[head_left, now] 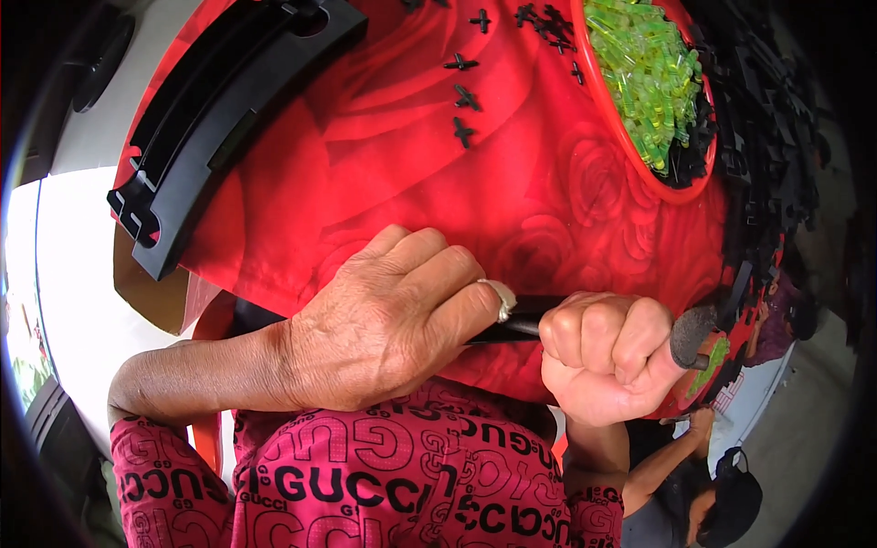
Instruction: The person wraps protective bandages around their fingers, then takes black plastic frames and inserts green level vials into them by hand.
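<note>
Both my fists are closed around a slim black plastic part (523, 326), which shows only in the gap between them. My left hand (393, 315) has its knuckles upward, with a pale wrap on the thumb. My right hand (603, 352) is curled tight, a dark grey cover (692, 336) over its thumb. Most of the part is hidden by my fingers. Beyond the hands, small black cross-shaped pieces (464, 132) lie scattered on the red rose-patterned cloth (402, 183).
A long black plastic frame (219, 160) lies at the upper left. A red basin (605, 91) at the upper right holds small clear green tubes (644, 78) and some black pieces. Black parts (763, 119) are heaped at the right edge. Another person (703, 493) works at lower right.
</note>
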A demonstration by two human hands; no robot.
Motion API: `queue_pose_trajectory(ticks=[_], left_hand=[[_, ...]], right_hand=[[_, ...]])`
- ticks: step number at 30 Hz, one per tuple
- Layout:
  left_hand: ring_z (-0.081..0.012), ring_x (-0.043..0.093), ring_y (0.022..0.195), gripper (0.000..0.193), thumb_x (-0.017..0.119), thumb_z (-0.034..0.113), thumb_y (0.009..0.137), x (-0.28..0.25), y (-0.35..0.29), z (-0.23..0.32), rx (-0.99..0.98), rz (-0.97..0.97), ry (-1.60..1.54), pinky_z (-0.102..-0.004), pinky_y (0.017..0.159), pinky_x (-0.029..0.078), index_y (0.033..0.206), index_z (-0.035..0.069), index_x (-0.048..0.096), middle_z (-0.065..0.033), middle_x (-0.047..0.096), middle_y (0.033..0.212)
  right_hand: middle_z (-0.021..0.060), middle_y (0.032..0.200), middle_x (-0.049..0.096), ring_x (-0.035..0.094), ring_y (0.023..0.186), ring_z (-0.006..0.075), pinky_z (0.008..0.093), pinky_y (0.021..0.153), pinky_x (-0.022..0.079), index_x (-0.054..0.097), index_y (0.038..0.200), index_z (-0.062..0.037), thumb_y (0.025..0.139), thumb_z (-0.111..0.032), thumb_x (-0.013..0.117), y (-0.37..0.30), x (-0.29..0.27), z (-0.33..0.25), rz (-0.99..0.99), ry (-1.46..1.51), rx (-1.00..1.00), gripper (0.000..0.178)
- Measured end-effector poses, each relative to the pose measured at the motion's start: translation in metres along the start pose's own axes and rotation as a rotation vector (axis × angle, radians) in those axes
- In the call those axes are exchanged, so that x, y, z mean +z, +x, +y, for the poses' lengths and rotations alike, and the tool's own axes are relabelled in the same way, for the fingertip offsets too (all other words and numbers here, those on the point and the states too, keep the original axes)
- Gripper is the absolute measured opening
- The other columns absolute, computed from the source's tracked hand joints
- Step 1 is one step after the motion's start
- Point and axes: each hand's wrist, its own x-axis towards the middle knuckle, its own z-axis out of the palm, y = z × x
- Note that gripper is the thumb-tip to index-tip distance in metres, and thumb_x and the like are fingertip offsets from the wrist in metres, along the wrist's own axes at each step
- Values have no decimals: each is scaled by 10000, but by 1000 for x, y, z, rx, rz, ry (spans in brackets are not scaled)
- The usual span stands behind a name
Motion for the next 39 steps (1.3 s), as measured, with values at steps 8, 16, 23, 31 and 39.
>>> queue_pose_trajectory(ticks=[8, 16, 23, 31, 39], left_hand=[[-246, 563, 786, 430, 783, 125, 644, 0, -2, -3, 31, -7, 4, -380, 674, 434, 1047, 37, 662, -78, 616, 963], [-241, 552, 744, 443, 793, 88, 637, -1, 1, 0, 74, 30, 26, -376, 631, 422, 1057, 15, 671, -90, 616, 935], [-246, 541, 730, 476, 797, 76, 639, 0, -3, 13, 70, 48, 16, -376, 619, 420, 1095, 4, 684, -103, 610, 917], [-270, 533, 723, 479, 803, 82, 616, 1, -6, 28, 114, 77, 28, -395, 610, 423, 1069, -11, 682, -114, 603, 913], [-257, 526, 741, 491, 794, 62, 648, 0, -11, 47, 164, 166, 66, -385, 630, 454, 1114, 11, 646, -94, 566, 907]], right_hand=[[-10, 530, 333, 214, 446, 133, 320, 459, 174, 366, 630, -131, 1090, -577, 307, 1, 4, 9, -45, -149, -4, 643], [-17, 585, 360, 267, 510, 104, 293, 483, 222, 372, 737, -147, 1028, -253, 516, 2, -9, -80, 284, -351, -353, 342], [-46, 835, 566, 472, 750, 50, 217, 662, 371, 622, 951, -2, 922, -18, 588, -11, -108, -74, 686, -1281, -44, 47], [71, 994, 677, 625, 909, 140, 293, 849, 502, 678, 1122, 16, 888, 25, 587, -21, -130, -63, 651, -1413, -111, 252], [105, 1068, 710, 622, 950, 132, 273, 837, 468, 664, 1187, 16, 1063, -222, 515, -52, -42, -50, 381, -886, -113, 306]])
